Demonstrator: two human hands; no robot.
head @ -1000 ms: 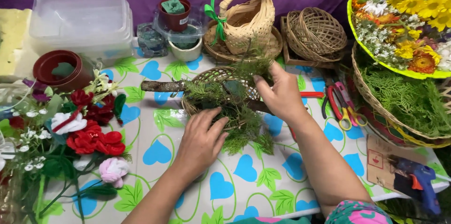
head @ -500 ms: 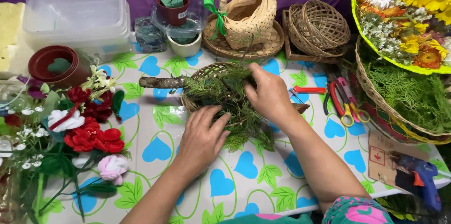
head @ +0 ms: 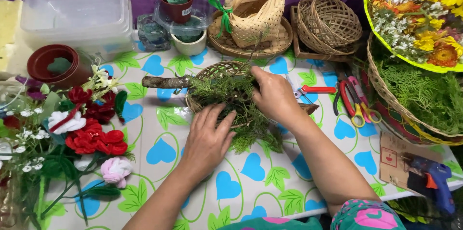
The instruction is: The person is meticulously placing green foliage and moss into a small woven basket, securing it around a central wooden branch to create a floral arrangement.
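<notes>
Left hand: the left hand [head: 208,136] lay palm down, fingers spread wide, pressing on the near side of the green sprigs [head: 241,109]; it gripped nothing.
Right hand: the right hand [head: 274,96] was curled over the far right side of the sprigs, fingers bent into the foliage; whether it pinched a stem could not be told.
Green sprigs: heaped in and over the small wicker basket [head: 214,72], spilling toward the person.
Basket position: centre of the table, on the heart-and-leaf tablecloth [head: 159,148].
Bark stick: the bark stick [head: 164,82] ran from the basket's left rim outward; its other end showed to the right of the right wrist.
Scissors: red-handled scissors [head: 348,96] lay just right of the right hand.
Left area: red and white artificial flowers [head: 87,128] lay well apart from the hands.
Far side: handled wicker basket [head: 255,10] and clear plastic boxes [head: 72,10].
Lower right: blue glue gun [head: 436,182].
</notes>
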